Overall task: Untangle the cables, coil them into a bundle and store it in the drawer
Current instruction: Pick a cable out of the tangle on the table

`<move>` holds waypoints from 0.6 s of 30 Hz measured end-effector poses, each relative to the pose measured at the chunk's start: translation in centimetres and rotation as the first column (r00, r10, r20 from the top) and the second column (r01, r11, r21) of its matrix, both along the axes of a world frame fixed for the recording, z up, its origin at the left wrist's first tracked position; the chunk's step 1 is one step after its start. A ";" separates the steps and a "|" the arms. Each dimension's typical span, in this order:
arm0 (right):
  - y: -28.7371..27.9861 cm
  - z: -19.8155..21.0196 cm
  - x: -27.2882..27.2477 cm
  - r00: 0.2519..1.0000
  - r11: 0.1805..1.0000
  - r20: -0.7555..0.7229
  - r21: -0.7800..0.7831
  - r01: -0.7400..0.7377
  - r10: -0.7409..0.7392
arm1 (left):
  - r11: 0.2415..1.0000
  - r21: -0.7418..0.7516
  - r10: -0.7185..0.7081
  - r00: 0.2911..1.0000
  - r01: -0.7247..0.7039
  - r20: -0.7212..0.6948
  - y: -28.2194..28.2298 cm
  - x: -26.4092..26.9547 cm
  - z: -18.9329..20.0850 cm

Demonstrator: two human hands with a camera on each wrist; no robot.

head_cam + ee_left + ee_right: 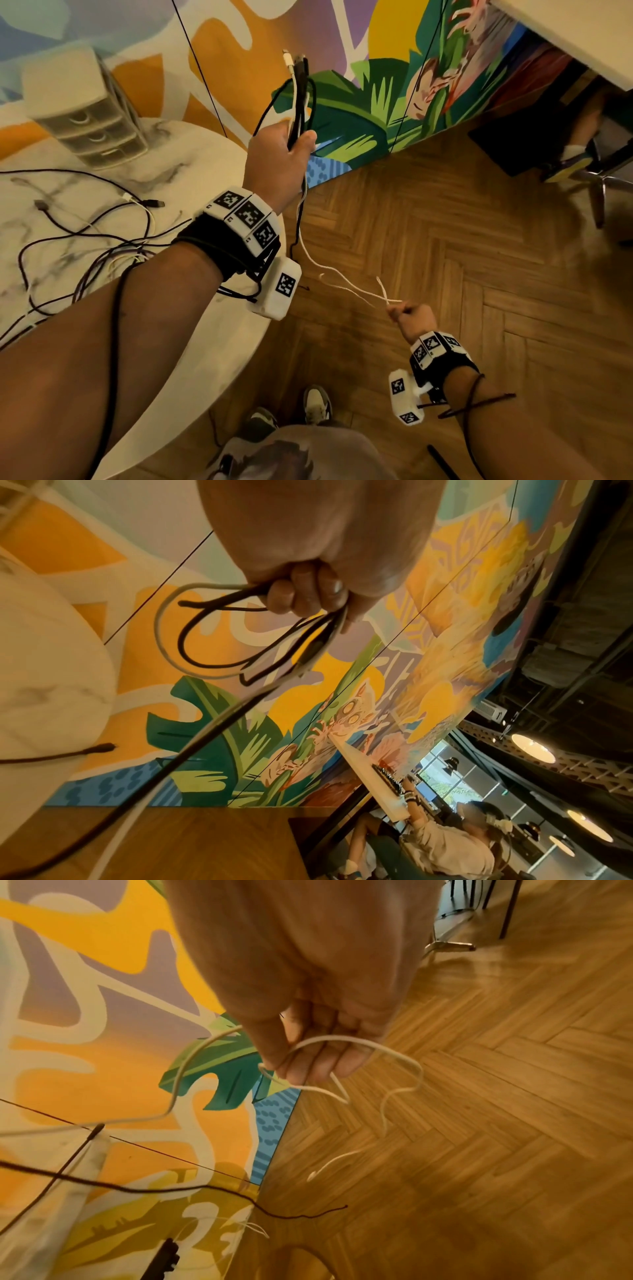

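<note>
White cable (346, 286): limp, light; our right hand (416, 317) pinches its slack at 5 o'clock.
Left hand (279, 156): we grip the cable ends (297, 73) firmly.

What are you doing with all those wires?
Sorting tangled cables. The left hand grips a looped bunch of black and white cables, held up. The right hand pinches the white cable lower down, drawing it out. More cables lie tangled on the marble table, beside the drawer unit.
</note>
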State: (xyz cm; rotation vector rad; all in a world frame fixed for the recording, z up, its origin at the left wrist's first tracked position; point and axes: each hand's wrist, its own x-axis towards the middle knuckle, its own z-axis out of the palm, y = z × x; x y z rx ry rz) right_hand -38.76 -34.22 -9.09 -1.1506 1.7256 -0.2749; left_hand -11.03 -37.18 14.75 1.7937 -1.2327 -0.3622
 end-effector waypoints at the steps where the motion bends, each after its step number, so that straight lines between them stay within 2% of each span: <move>1: 0.4 0.0 0.2 1.000 1.000 0.009 -0.014 0.014 -0.014 | 1.000 -0.013 0.015 0.999 -0.016 -0.029 -0.1 -0.1 0.3; 6: 2.3 -0.8 0.5 0.980 0.981 0.105 -0.077 0.177 -0.169 | 0.997 -0.072 0.024 0.996 -0.031 -0.088 -0.6 -0.2 2.3; 9: 2.4 -1.4 0.9 0.958 0.946 0.093 -0.156 0.284 -0.273 | 0.995 -0.101 0.014 0.996 -0.023 -0.090 -0.8 -0.4 3.0; 14: 0.6 -0.4 1.3 0.847 0.794 0.163 -0.296 0.531 -0.506 | 0.984 -0.174 0.027 0.992 -0.049 -0.126 -0.7 -0.7 4.0; 16: 0.2 -0.4 1.4 0.842 0.785 0.145 -0.307 0.538 -0.520 | 0.980 -0.195 0.012 0.989 -0.041 -0.147 -0.6 -0.9 4.3; 18: 0.2 -1.1 1.3 0.872 0.819 0.087 -0.310 0.483 -0.481 | 0.978 -0.206 0.003 0.986 -0.037 -0.165 -0.5 -1.1 4.4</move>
